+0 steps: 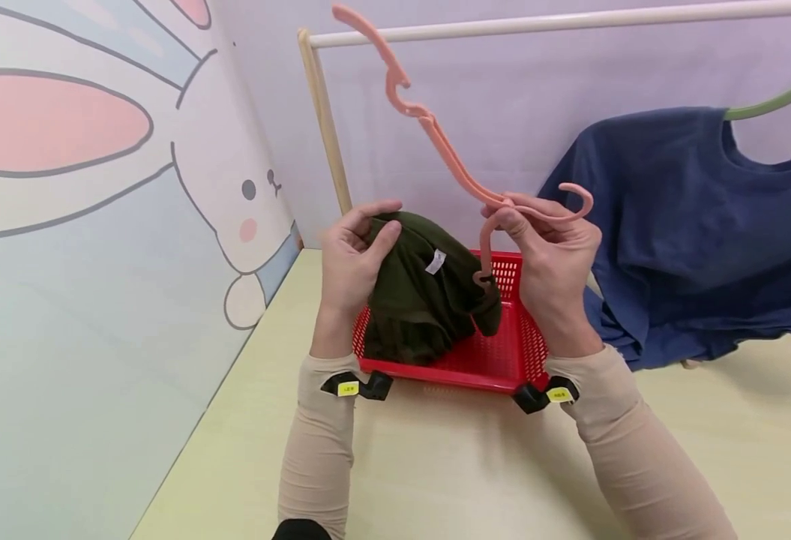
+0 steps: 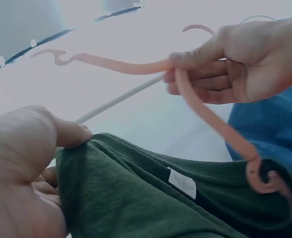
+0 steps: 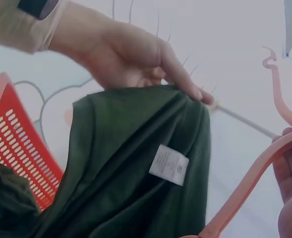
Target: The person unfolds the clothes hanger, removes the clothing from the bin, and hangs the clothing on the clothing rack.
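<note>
A dark green shirt (image 1: 411, 300) with a white label (image 1: 436, 261) hangs from my left hand (image 1: 351, 262), which pinches its edge between thumb and fingers. My right hand (image 1: 557, 259) grips a pink clothes hanger (image 1: 456, 161) near its middle, close to the hook. One hanger arm slants up to the left, outside the shirt. The other arm points down, and in the left wrist view its notched end (image 2: 262, 181) lies inside the shirt's neck opening. Below, the lower part of the shirt hangs over a red basket (image 1: 435, 373).
Behind the basket stands a clothes rack with a white rail (image 1: 557, 24) and a wooden post (image 1: 325, 124). A blue shirt (image 1: 692, 232) hangs at right on a green hanger (image 1: 776, 101). A wall with a rabbit drawing (image 1: 220, 195) borders the pale table (image 1: 435, 465) on the left.
</note>
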### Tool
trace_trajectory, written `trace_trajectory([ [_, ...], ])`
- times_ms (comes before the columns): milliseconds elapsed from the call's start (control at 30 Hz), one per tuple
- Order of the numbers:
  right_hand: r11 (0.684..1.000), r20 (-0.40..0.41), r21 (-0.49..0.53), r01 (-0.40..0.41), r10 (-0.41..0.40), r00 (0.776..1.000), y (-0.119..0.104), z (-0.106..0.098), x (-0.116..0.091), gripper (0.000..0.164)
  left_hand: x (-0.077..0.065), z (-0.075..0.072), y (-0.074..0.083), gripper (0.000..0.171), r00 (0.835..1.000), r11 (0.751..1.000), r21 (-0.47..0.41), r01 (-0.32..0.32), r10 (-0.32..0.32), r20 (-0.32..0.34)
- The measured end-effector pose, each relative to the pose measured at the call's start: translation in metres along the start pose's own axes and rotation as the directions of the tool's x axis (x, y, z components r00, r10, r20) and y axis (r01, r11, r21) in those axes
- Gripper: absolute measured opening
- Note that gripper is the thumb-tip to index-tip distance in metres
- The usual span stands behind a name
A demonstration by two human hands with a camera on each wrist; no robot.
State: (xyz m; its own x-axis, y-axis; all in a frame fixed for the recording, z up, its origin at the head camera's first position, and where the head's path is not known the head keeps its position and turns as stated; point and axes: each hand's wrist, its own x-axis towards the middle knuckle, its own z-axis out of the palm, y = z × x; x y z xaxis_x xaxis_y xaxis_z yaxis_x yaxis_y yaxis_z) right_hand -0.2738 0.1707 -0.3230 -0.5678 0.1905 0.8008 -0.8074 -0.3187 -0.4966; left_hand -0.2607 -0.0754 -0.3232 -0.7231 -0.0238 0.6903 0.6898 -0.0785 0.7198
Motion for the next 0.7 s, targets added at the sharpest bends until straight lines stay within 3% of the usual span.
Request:
trace_trajectory([
  [133,0.999,-0.011,-0.019,0.035,-0.036,0.999,0.002,0.003,-0.002,0.043,-0.002,0.003,0.005,0.027,0.999,0.999,-0.044,0.030,-0.029,0.023],
  [333,0.996,-0.016,-0.074,0.056,-0.057,0.998,0.010,0.002,-0.009,0.043,-0.006,0.001,0.016,0.026,1.000,0.992,-0.128,0.010,-0.012,-0.015],
  [533,0.998,0.031,-0.033,0.058,-0.057,0.998,0.009,0.000,-0.008,0.040,-0.003,-0.002,0.015,0.026,0.991,0.985,-0.170,-0.042,0.019,-0.134],
  [633,0.998,0.061,-0.042,0.036,-0.034,0.998,0.003,-0.001,-0.006,0.034,-0.001,-0.005,0.010,0.023,0.984,0.989,-0.143,-0.040,0.014,-0.179],
  [700,0.997,0.073,-0.078,0.028,-0.022,0.997,-0.003,-0.003,-0.001,0.030,-0.001,-0.007,0.006,0.017,0.986,0.998,-0.057,-0.029,0.019,-0.167],
])
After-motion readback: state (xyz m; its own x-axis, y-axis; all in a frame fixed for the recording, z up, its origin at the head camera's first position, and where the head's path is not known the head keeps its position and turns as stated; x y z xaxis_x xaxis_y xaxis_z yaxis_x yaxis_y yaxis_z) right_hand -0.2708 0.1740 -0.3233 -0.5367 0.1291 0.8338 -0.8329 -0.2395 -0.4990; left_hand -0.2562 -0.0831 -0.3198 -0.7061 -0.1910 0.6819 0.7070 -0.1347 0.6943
